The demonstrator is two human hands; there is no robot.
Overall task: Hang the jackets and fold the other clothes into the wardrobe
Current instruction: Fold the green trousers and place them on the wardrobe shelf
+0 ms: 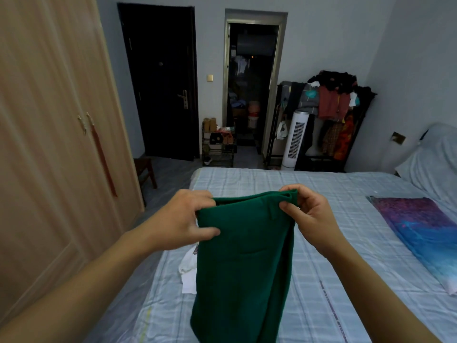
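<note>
Two hands [181,219] [308,216] pinching green garment [243,263]

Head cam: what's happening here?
A person stands at a bed, holding up a green garment by its top edge, the left hand pinching one corner and the right hand the other. It hangs doubled over above the bed. A white garment lies on the sheet behind it. The wardrobe on the left has its doors closed, so nothing is being put away yet.
</note>
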